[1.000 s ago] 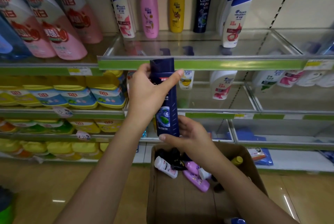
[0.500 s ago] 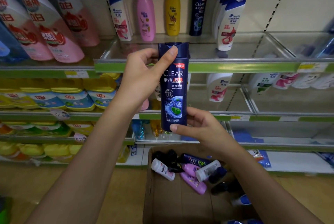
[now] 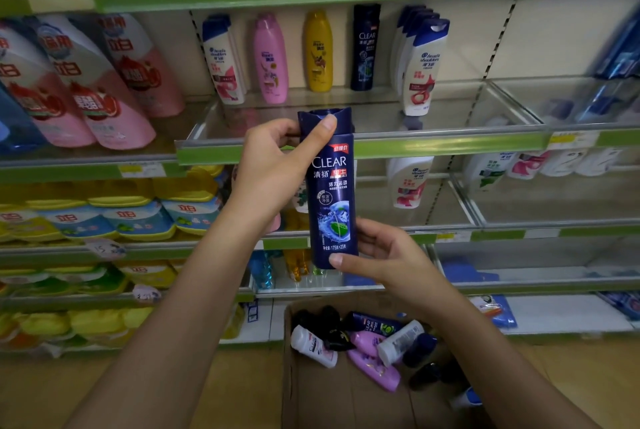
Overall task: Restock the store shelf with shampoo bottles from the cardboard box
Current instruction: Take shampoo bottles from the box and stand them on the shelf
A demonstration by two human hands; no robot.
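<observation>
Both hands grip one dark blue bottle (image 3: 330, 186) upright before the shelf (image 3: 360, 148), left hand (image 3: 273, 165) at its cap, right hand (image 3: 384, 255) under its base; lifted carelessly, it could topple the standing bottles (image 3: 273, 57).

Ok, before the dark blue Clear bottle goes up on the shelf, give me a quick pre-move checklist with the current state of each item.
1. Grip: left hand holds the cap end, right hand supports the base of the Clear bottle: ok.
2. Orientation: upright, label facing the camera: ok.
3. Matching spot: another Clear bottle on the shelf stands between the yellow bottle and the white bottle row: ok.
4. Free space in front of it on the glass shelf: ok.
5. Cap fully closed: cannot tell.
6. Stock left in the cardboard box: ok, several bottles.
</observation>
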